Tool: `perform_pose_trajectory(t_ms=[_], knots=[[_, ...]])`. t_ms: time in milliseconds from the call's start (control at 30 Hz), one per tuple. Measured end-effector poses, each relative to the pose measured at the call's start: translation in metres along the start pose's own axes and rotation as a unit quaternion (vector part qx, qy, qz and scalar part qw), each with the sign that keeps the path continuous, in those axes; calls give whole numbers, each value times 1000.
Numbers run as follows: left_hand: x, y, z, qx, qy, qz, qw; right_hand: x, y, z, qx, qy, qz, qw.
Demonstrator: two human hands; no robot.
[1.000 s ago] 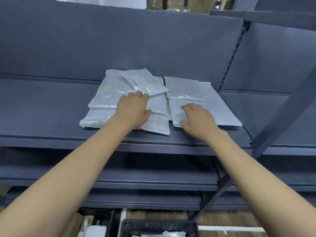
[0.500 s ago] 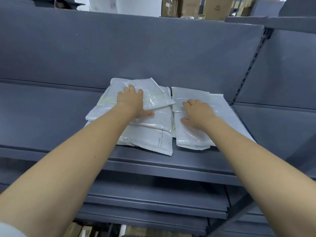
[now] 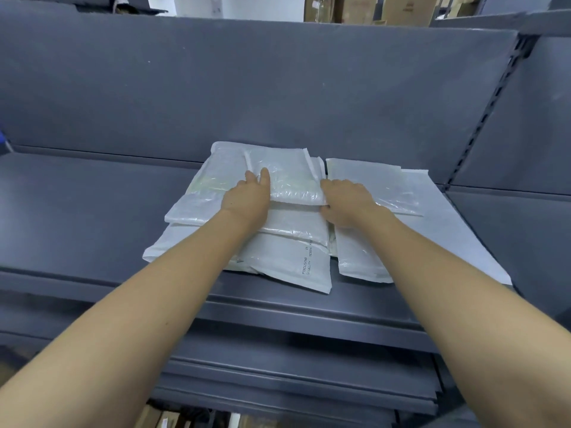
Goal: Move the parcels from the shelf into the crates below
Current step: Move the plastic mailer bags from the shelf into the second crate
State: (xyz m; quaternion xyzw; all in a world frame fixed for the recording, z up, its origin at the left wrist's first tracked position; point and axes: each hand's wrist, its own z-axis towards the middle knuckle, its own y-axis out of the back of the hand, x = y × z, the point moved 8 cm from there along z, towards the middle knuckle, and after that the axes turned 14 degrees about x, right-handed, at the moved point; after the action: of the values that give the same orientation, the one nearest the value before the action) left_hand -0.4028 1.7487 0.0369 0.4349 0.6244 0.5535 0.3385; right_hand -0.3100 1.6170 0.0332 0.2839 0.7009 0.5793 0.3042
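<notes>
View from head cam, looking down at a dark grey metal shelf (image 3: pixel 77 211) w/ a grey back panel (image 3: pixel 247 88). Two bare forearms reach in from the bottom of frame. On the shelf, roughly centre, lies a pile of white plastic mailer parcels: a left stack (image 3: pixel 216 230) of several overlapping bags, & a right stack (image 3: pixel 386 211) just beside it, touching along the middle.

The top parcel (image 3: pixel 290 177) of the left stack is held from both sides. Left hand (image 3: pixel 247 199) grips its left edge, index finger & thumb lying on top, other fingers hidden. Right hand (image 3: pixel 346 202) grips its right edge, fingers curled under the near corner, thumb on top. That corner looks slightly raised off the bag below.

Lowest bag at front (image 3: pixel 287 264) has small printed text, incl. "FOCUSING" & "QUALITY". Cardboard boxes (image 3: pixel 398 9) show above the back panel. Lower shelves (image 3: pixel 293 381) visible beneath; crates not in view.
</notes>
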Motion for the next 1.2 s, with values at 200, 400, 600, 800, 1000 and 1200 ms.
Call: perform_pose_trajectory(t_ms=[200,400,600,800,1000,1200], knots=[[-9,24,-49,-71,-65,-137,986,1,4,-45,-25,28,98,994],[-19,12,-153,-110,-215,-411,879,11,-1,-151,-123,72,220,965],[-16,-12,-240,-182,-178,-566,784,34,-29,-261,-174,67,283,941],[-21,-47,-278,-58,-151,-641,751,55,-59,-325,-145,80,366,916],[-18,-56,-306,-54,-172,-560,809,57,-69,-353,-109,62,356,926],[-16,-51,-320,-148,-205,-439,862,56,-65,-368,-118,41,465,876]])
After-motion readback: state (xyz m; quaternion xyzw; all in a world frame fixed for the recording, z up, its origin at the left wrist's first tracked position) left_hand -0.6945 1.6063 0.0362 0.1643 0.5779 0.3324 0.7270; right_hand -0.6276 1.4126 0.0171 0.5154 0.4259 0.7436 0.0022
